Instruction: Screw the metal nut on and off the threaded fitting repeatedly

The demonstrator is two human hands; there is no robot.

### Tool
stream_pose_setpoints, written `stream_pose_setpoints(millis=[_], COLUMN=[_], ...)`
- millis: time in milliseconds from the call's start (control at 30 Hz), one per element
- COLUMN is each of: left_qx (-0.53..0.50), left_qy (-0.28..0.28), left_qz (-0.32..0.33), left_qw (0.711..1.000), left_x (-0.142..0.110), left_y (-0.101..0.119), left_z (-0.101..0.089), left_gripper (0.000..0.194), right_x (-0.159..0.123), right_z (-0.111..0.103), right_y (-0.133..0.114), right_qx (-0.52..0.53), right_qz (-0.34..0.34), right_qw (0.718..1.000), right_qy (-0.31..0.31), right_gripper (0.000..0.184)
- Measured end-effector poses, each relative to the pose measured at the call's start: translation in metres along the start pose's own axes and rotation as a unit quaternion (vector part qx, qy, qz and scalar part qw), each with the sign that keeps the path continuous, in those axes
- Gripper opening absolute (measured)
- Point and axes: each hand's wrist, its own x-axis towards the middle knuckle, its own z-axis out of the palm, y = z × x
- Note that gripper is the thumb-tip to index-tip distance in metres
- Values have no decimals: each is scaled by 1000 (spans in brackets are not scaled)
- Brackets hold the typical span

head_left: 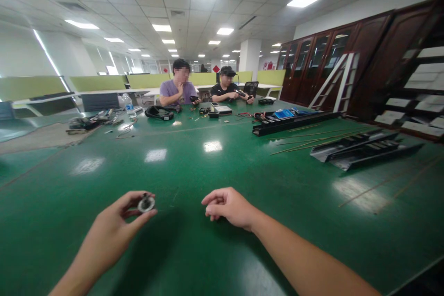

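Observation:
Between the thumb and fingers of my left hand (123, 219) is a small round part (146, 203) with a pale grey ring-shaped rim and a dark centre. I hold it above the green tabletop (180, 240), its round face turned towards me. To the right, apart from it, my right hand (227, 206) hovers over the same surface with its fingers curled in and pressed towards the thumb. A tiny pale spot shows at those fingertips; whether it is an object or a nail I cannot make out.
Black metal channels (367, 150) and thin rods (301, 144) lie at the right. Another long channel (294, 122) holds blue packets. At the far side sit two people, near a water bottle (129, 105), a black headset (158, 112) and small boxes. A stepladder (336, 83) stands by cabinets.

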Motion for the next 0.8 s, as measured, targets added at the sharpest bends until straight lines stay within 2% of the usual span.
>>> stream_pose_setpoints(millis=[67, 133, 200, 267, 367, 467, 633, 800], left_qx=[-4, 2, 13, 23, 30, 17, -8, -19], left_qy=[-72, -97, -101, -123, -152, -121, -107, -116], left_qz=[24, 67, 116, 154, 164, 128, 111, 119], left_qw=[997, 993, 988, 980, 974, 984, 988, 986], left_x=[17, 24, 22, 14, 4, 2, 5, 3], left_y=[15, 25, 26, 19, 2, -7, -1, 5], left_z=[31, 60, 81, 93, 98, 99, 98, 96], left_gripper=[42, 35, 32, 31, 36, 39, 25, 21], right_x=[3, 5, 6, 5, 3, 2, -1, -2], right_z=[-2, -4, -4, -2, 1, 4, 7, 8], right_y=[1, 3, 6, 8, 9, 7, 4, 0], right_qx=[-49, -107, -145, -172, -212, -237, -271, -284], right_qz=[-29, -54, -69, -80, -95, -99, -104, -118], right_qw=[996, 987, 981, 977, 969, 964, 954, 949], right_qy=[63, 105, 110, 98, 83, 73, 75, 71], right_gripper=[29, 32, 39, 44, 48, 48, 45, 42])
